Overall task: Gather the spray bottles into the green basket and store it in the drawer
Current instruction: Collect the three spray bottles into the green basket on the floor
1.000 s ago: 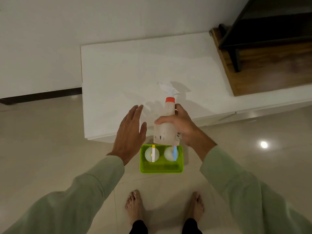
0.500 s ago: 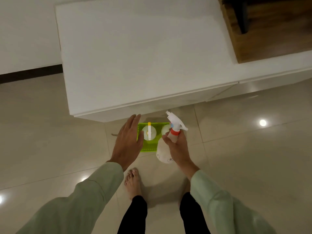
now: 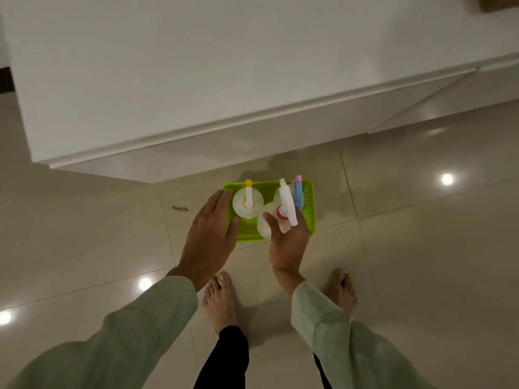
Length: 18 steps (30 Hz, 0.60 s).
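Green basket (image 3: 309, 203) sits on the floor (image 3: 421, 262), just in front of the white cabinet (image 3: 196, 80) edge. Right hand (image 3: 288, 242) over the basket's near-right part, fingers (image 3: 270, 220) clenched round the neck of the red-collared spray bottle (image 3: 283, 211) — white trigger head up, clear body going down inside the basket. Yellow-nozzle bottle (image 3: 247, 202) stands upright in the basket's left half, not touched. Blue-nozzle bottle (image 3: 298, 193) in the basket's far-right corner, mostly hidden behind the red-collared one's trigger.

Left hand (image 3: 209, 240) at the basket's left rim, fingers released and spread flat, thumb over the rim's near-left part; cannot tell if it touches the plastic.

Cabinet top is bare white, its front edge running diagonally beyond the basket; a seam shows in the front, to the basket's far right. Floor is glossy beige tile with bright light reflections either side of the basket. Small dark speck (image 3: 179, 208) on the tile left of the basket. Bare feet (image 3: 220, 299) on the near side of the basket — pale green sleeves (image 3: 157, 318), dark trousers.
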Tool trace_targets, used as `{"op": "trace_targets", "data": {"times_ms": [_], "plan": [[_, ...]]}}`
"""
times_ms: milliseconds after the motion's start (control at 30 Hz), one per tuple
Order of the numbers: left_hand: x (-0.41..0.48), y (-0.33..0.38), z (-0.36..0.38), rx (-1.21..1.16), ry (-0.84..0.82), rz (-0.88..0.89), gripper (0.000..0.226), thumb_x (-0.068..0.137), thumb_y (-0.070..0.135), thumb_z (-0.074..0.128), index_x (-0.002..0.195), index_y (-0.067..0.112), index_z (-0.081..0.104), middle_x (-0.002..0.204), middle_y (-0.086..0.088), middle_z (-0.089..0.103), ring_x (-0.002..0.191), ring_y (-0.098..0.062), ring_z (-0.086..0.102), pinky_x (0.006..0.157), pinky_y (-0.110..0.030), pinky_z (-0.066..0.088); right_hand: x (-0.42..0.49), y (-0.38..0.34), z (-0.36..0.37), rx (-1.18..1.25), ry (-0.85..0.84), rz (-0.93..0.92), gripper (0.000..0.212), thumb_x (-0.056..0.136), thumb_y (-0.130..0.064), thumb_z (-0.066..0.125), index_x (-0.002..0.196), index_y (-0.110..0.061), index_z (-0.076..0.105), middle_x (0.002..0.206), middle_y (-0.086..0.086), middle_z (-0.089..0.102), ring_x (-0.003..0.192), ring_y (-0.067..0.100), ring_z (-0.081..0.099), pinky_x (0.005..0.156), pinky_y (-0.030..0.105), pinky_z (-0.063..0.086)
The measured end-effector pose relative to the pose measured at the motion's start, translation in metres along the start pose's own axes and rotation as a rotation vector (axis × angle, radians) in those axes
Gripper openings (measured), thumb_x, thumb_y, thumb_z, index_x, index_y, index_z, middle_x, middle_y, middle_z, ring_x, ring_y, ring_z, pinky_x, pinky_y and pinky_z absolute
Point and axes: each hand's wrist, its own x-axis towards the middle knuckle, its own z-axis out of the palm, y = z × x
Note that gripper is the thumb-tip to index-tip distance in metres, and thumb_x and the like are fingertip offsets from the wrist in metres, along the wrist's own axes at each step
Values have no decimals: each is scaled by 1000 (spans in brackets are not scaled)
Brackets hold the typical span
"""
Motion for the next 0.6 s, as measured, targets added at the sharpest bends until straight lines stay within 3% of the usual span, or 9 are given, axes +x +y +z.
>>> {"op": "trace_targets", "data": {"times_ms": [133,233,400,600], "plan": [[14,-15,14,-2,-1,-1,58,95,16,52,149,12,30,155,-7,35,141,-24,36,115,-43,34,4,22,16,-54,36,-63,32,82,-22,83,105,-28,63,99,-5,67,96,8,61,89,8,44],[23,-23,25,1,4,10,58,95,16,52,149,13,31,154,-6,36,139,-24,38,114,-41,36,6,39,24,-152,31,-86,27,83,-25,82,103,-15,65,101,2,68,96,12,58,87,6,39],[31,-28,42,-35,9,23,54,95,14,53,146,12,34,149,-6,42,133,-23,44,108,-32,36,4,57,35,-300,-2,-64,35,87,-31,78,108,-4,69,105,9,69,100,25,60,84,30,50],[44,-29,56,-60,30,14,53,95,17,54,145,13,35,146,-5,45,129,-24,48,103,-31,38,1,72,37,-348,13,4,35,85,-22,80,113,-3,69,107,12,67,100,30,62,82,38,54]]}}
